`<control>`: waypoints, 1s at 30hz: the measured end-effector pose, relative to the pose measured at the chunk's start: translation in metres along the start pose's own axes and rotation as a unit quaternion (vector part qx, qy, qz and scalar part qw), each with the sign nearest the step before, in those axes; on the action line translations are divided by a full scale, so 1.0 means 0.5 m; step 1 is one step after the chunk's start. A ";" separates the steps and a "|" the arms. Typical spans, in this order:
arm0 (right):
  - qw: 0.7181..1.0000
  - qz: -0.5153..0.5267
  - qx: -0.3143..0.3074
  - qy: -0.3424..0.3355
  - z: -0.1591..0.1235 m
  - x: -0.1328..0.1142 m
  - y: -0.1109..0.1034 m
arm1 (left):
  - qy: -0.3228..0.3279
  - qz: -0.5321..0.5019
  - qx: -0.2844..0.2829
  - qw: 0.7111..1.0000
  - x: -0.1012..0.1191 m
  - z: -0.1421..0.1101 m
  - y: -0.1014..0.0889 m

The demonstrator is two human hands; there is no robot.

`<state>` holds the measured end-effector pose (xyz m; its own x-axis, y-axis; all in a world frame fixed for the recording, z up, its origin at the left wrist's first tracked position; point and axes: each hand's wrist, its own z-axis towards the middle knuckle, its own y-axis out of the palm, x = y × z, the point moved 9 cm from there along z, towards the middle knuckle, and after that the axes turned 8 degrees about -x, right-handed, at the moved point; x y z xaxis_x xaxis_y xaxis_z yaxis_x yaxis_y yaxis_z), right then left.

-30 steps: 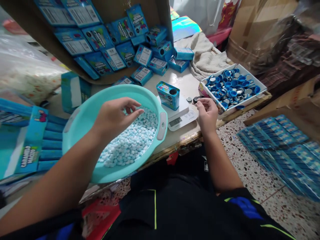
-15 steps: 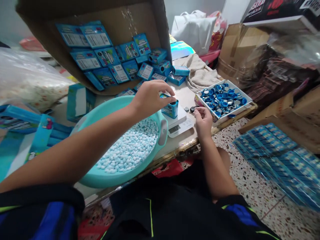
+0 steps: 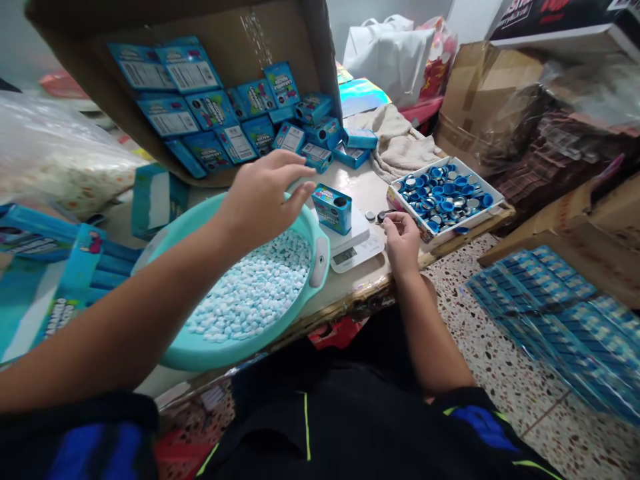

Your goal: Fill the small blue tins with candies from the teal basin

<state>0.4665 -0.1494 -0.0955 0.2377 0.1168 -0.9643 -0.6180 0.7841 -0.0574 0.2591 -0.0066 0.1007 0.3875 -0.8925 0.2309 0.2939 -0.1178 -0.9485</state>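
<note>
My left hand (image 3: pixel 267 200) hovers over the turquoise basin (image 3: pixel 320 257), fingers apart and holding nothing. Just right of its fingertips a small blue candy box (image 3: pixel 333 210) stands upright, with a dark round opening in its top. The box rests on a white kitchen scale (image 3: pixel 361 252); its display digits are too small to read. Pale blue and white candies (image 3: pixel 245 300) fill the basin. My right hand (image 3: pixel 403 243) is closed in a pinch beside the scale; what its fingertips hold is too small to tell. A small silvery disc (image 3: pixel 370 216) and a dark piece (image 3: pixel 383 216) lie near them.
A white tray (image 3: pixel 487 208) of blue and silver caps stands right of my right hand. Behind the basin, a tipped cardboard carton (image 3: pixel 210 20) holds several blue boxes (image 3: pixel 210 110). A crumpled cloth (image 3: pixel 400 143) lies at the back. Wrapped blue packs (image 3: pixel 560 313) sit on the floor.
My left hand has moved left, away from the top of the candy box, uncovering its opening. My right hand stays pinched in nearly the same place; the view has shifted slightly.
</note>
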 end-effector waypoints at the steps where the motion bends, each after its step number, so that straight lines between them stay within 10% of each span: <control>1: 1.000 -0.001 -0.003 0.000 0.000 0.002 0.001 | -0.017 0.019 -0.017 1.000 -0.017 -0.023 0.001; 9: 0.999 -0.016 -0.022 0.027 0.004 0.022 0.004 | -0.154 0.047 -0.433 0.887 -0.185 -0.206 0.221; 30: 0.998 -0.014 0.006 0.060 0.000 0.028 -0.008 | -0.072 -0.021 -0.420 0.904 -0.132 -0.189 0.213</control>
<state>0.4721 -0.1508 -0.1089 0.1626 0.0221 -0.9864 -0.6031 0.7935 -0.0816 0.1822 -0.0013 -0.0361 0.5192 -0.8205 0.2390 -0.4326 -0.4936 -0.7545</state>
